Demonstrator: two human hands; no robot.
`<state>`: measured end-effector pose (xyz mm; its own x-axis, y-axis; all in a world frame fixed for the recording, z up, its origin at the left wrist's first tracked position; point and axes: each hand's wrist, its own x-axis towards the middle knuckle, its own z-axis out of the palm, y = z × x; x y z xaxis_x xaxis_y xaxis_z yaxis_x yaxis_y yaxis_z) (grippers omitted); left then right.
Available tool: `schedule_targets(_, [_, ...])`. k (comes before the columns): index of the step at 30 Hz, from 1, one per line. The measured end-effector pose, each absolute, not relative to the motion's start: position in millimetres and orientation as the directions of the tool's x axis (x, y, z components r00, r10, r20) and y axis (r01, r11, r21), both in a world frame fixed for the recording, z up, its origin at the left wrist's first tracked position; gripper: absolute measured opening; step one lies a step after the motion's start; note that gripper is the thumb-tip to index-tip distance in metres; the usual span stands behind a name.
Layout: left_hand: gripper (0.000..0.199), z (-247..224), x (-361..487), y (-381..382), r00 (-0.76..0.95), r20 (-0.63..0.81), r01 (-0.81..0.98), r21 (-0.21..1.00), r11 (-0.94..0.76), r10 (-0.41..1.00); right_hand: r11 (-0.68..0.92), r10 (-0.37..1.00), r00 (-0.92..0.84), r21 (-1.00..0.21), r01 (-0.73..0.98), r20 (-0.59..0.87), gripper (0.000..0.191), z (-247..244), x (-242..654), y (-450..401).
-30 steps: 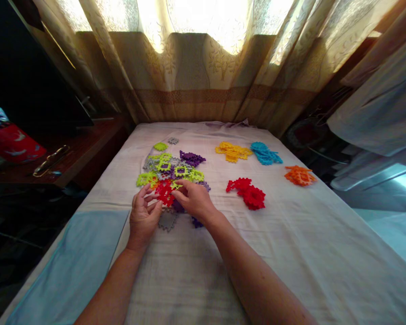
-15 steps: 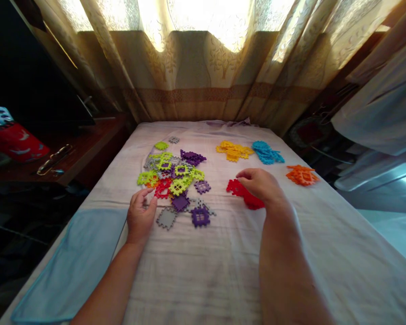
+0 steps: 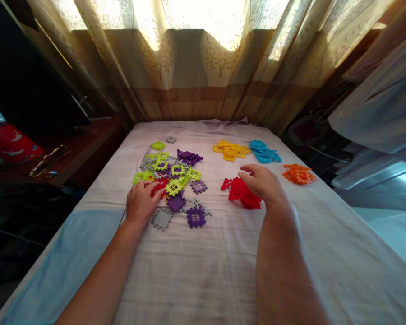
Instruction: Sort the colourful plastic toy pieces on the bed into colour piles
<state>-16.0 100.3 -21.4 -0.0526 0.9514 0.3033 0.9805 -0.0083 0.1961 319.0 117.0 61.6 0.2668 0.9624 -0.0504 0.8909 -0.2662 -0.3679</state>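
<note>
My left hand is at the near left side of a mixed pile of plastic interlocking tiles. Its fingers and thumb close on a red interlocking tile, partly hidden by the fingers. Lime green tiles, a purple tile and a grey tile lie around it. My right hand hovers over the right part of a red tile pile. Its thumb and fingers are apart, with nothing seen between them.
Sorted piles of yellow tiles, blue tiles and orange tiles lie at the back and right. A light blue cloth covers the bed's left edge. Eyeglasses rest on a dark wooden surface at left.
My left hand has moved forward onto the red tile in the mixed pile. My right hand has opened and let go of a red tile, which now lies on the red pile.
</note>
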Motion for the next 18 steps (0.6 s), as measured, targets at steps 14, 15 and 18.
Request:
schedule_targets(14, [0.031, -0.8, -25.3, 101.8, -0.121, 0.35, 0.979, 0.198, 0.053, 0.929, -0.081, 0.989, 0.125, -0.422, 0.903, 0.076, 0.034, 62.7, 291.1, 116.7])
schedule_targets(15, [0.031, 2.6, -27.2, 101.3, -0.152, 0.371, 0.967, 0.248, 0.06, 0.916, -0.047, 0.992, 0.09, -0.424, 0.904, 0.083, 0.033, 63.3, 284.8, 116.4])
schedule_targets(18, [0.031, 15.9, -26.3, 98.8, -0.22, 0.4, 0.907, 0.419, 0.036, 0.89, 0.118, 0.991, -0.076, -0.458, 0.881, 0.109, 0.033, 62.7, 262.1, 114.1])
